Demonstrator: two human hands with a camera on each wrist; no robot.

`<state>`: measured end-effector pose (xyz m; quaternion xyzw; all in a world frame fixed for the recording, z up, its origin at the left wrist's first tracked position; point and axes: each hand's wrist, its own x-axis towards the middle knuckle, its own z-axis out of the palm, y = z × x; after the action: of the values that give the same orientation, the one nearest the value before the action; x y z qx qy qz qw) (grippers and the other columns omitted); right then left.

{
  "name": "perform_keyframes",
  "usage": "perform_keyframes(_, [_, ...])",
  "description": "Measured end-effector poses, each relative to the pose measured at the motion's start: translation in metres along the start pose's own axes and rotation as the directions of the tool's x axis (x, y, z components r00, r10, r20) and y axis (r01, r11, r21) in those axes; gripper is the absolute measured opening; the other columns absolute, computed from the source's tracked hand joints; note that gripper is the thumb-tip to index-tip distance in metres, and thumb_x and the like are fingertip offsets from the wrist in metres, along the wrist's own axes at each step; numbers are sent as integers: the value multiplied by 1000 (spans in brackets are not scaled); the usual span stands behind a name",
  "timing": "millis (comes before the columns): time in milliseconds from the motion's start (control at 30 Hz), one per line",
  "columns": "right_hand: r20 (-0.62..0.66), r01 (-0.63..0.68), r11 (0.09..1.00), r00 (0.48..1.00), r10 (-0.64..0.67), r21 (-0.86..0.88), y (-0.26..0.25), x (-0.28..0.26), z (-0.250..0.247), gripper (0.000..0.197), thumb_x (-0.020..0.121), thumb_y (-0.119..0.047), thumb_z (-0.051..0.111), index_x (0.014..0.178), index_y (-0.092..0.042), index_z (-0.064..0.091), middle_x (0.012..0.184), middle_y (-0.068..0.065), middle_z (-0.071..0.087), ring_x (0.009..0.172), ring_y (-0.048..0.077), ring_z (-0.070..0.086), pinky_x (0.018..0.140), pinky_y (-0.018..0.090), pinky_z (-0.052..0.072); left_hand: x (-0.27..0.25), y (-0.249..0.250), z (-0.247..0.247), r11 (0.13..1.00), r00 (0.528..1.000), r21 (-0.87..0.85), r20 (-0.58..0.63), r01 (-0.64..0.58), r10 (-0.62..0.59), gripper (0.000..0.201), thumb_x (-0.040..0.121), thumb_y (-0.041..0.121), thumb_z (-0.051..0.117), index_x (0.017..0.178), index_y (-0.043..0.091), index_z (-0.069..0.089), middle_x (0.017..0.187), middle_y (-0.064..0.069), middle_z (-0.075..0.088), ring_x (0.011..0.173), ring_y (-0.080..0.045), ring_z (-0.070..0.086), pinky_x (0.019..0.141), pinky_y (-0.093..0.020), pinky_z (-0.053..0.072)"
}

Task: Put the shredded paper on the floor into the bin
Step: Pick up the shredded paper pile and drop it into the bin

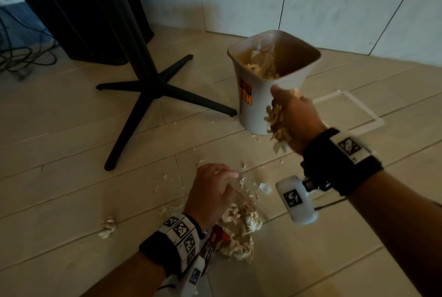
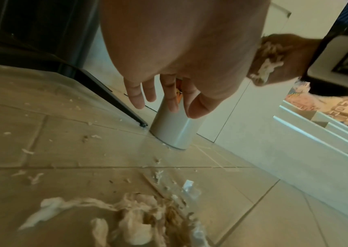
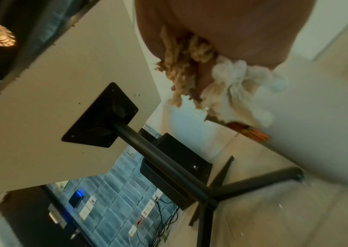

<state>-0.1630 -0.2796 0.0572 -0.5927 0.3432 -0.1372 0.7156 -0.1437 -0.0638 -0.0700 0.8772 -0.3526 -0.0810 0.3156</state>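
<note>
On the pale tiled floor (image 1: 79,129), beside the black four-legged base of the desk (image 1: 153,86), stands the beige bin (image 1: 260,96), upright, with an orange label on its side. Shredded paper and a bit of clear plastic already lie inside the bin. The right hand (image 1: 294,119) is raised just in front of the bin's near wall, below its rim, fingers curled tightly round a handful of shredded paper (image 1: 278,122); tan strands and a whiter crumpled wad hang out below the fist, as the right wrist view also shows. The left hand (image 1: 211,191) is low over the floor, near the person, above the main heap of shredded paper (image 1: 239,232). In the left wrist view its fingers (image 2: 137,95) are stretched out and slightly spread, holding nothing; from above they seem to touch a clear plastic sheet lying on the heap, though whether they press it I cannot tell. A red and white wrapper (image 1: 215,241) lies against the heap by the left wrist. Loose scraps are scattered over the tiles around the heap, with one small crumpled wad (image 1: 107,226) off to the left, well apart. White tape marks (image 1: 354,110) lie on the floor to the right of the bin. Both wrists carry black bands with printed marker tags.
</note>
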Motion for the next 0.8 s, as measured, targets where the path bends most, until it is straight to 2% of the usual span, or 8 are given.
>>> perform_keyframes(67, [24,101,995,995,-101,-10,-25,11,6,42,93,-43,55,116,-9,63,86,7,68,72,20,63,60,32,50,7,-11,-2,1000,999,20,28,21,-22,32,85,25,57,114,26,70,117,5,59,120,-13,40,104,-28,39])
perform_keyframes(133, [-1,184,982,983,-184,-30,-51,26,11,37,91,-42,59,101,-8,67,80,13,70,62,20,64,56,30,51,14,-23,-3,998,998,47,60,34,-37,32,84,25,56,113,24,70,116,3,61,119,-17,42,104,-32,41])
perform_keyframes(233, [-70,235,971,969,-238,-51,-89,54,18,28,84,-37,72,83,-11,64,69,5,69,51,16,65,49,27,52,19,-39,-3,990,987,106,124,90,-103,30,87,22,59,116,23,68,119,2,59,123,-20,40,104,-33,40])
perform_keyframes(333, [-85,254,966,963,-257,-42,-113,76,19,35,78,-39,78,92,-11,65,64,-1,63,40,7,56,43,20,43,21,-57,-1,972,968,188,180,139,-173,32,89,24,57,121,24,65,124,2,56,126,-23,38,103,-33,40])
perform_keyframes(400, [-70,265,961,960,-271,-80,-121,86,18,39,76,-44,79,93,-11,65,61,-3,61,38,7,51,42,19,41,20,-70,-2,963,956,210,203,170,-214,33,91,24,56,122,24,63,126,1,55,127,-24,38,102,-34,40])
perform_keyframes(567, [-10,336,928,940,-342,-159,-117,104,18,34,87,-42,67,103,-13,61,81,-2,68,58,10,64,49,21,51,25,-100,-9,935,928,245,210,256,-308,38,91,22,58,128,24,59,133,-4,51,126,-26,40,103,-37,40])
perform_keyframes(667, [-37,314,890,938,-345,-331,-102,111,19,58,79,-55,70,127,-30,52,119,-7,58,89,8,60,62,29,53,34,-111,-16,910,911,281,194,305,-365,43,91,20,57,133,23,54,139,-6,45,126,-30,41,102,-40,40])
perform_keyframes(800, [-31,384,824,900,-435,-416,-82,111,20,66,83,-52,66,139,-24,44,138,-2,50,117,18,57,81,35,57,58,-129,-16,895,900,304,189,327,-393,50,91,18,57,140,16,46,144,-10,42,131,-33,41,106,-42,37])
